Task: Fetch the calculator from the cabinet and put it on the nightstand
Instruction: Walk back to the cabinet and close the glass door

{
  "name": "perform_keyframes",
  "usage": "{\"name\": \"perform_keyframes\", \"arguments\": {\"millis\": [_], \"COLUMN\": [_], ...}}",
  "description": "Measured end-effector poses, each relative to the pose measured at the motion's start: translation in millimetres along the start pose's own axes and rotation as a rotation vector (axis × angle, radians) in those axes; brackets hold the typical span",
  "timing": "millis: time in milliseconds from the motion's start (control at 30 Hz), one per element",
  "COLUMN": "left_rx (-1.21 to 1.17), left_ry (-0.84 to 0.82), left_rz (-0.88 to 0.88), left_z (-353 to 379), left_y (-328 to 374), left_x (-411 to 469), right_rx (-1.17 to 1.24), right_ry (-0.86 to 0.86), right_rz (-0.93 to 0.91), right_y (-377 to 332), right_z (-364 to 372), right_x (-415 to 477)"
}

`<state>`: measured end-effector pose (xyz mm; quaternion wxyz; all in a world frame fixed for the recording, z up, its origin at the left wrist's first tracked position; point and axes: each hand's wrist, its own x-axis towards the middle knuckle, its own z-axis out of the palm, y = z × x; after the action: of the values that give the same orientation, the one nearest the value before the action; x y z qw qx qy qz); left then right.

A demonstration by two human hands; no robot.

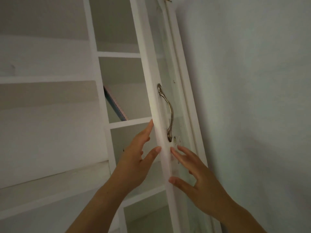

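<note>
A white cabinet [101,91] with several shelves fills the left and middle of the head view. Its glass door [151,68] stands open, edge-on towards me, with a curved metal handle [168,111] on its outer face. My left hand [136,158] touches the door's edge from the inner side, fingers spread. My right hand [193,175] touches the same edge from the outer side, just below the handle, fingers apart. Neither hand holds anything. No calculator or nightstand is in view. A thin blue and pink object [114,103] leans inside the third shelf.
A plain pale wall [252,98] lies to the right of the door. To the left of the cabinet's upright run wide white shelf boards [42,79]. The shelf compartments I can see hold nothing but the leaning object.
</note>
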<state>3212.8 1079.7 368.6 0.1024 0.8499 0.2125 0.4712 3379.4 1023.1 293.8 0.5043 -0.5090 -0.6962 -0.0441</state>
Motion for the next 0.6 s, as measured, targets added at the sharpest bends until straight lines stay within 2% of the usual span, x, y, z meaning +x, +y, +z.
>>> {"name": "perform_keyframes", "arguments": {"millis": [400,600], "left_rx": [0.133,0.377], "left_ry": [0.169,0.166], "left_rz": [-0.053,-0.042], "left_z": [-32,-47], "left_y": [-43,-68], "left_x": [11,13], "right_rx": [-0.019,-0.127], "right_ry": [-0.019,-0.043], "right_rz": [-0.081,-0.15], "right_y": [26,36], "right_z": [42,62], "right_x": [64,103]}}
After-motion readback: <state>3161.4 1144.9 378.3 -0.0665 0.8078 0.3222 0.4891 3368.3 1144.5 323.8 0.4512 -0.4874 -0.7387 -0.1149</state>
